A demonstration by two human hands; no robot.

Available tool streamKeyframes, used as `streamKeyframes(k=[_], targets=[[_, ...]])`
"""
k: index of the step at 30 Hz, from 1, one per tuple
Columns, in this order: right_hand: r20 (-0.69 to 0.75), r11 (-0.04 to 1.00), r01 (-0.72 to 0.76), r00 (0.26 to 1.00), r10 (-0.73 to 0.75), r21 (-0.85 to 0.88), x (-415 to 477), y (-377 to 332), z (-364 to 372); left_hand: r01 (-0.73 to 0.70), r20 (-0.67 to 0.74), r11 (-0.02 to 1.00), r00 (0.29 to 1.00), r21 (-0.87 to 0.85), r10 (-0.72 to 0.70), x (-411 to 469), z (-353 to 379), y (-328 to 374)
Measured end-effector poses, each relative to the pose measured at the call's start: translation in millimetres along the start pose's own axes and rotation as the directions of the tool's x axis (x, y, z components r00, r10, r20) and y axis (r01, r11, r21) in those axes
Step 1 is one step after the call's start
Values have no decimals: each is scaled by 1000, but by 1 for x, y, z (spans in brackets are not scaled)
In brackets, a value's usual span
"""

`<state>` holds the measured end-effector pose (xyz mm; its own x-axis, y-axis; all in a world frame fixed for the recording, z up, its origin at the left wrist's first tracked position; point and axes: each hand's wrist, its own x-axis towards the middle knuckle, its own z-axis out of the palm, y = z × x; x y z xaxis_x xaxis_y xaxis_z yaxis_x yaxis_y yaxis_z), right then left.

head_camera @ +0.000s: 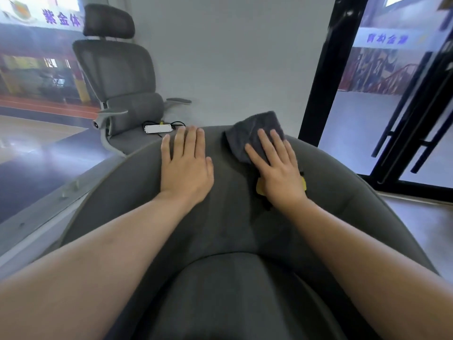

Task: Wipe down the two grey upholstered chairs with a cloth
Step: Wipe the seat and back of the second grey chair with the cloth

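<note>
while the left hand [185, 165] lies flat on the chair [228, 217], the flat right hand [278, 168] presses the cloth [252, 130].

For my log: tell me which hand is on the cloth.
The right hand, flat on the dark grey cloth; the left hand lies bare on the chair.

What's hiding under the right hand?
A dark grey cloth, pressed flat on the chair back by the right hand. A yellow thing peeks out too; the hand covers most of it.
</note>
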<state>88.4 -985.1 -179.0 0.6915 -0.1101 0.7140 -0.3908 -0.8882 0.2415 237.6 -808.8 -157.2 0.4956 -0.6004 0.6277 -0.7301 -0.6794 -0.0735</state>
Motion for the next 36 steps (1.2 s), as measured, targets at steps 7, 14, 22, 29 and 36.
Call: streamKeyframes(k=[7, 14, 22, 29, 36], targets=[[554, 866, 495, 742, -378, -72, -165, -20, 57, -29, -41, 999, 999, 27, 30, -1, 16, 1], [441, 865, 489, 805, -396, -116, -144, -6, 35, -32, -34, 999, 999, 32, 33, -2, 16, 1], [209, 992, 29, 978, -3, -121, 21, 41, -38, -10, 15, 999, 1000, 53, 9, -2, 10, 5], [114, 1000, 20, 993, -20, 2, -1, -21, 7, -50, 9, 999, 999, 9, 50, 1, 7, -2], [344, 950, 312, 889, -302, 28, -80, -56, 59, -105, 43, 994, 993, -30, 106, 16, -1, -14]])
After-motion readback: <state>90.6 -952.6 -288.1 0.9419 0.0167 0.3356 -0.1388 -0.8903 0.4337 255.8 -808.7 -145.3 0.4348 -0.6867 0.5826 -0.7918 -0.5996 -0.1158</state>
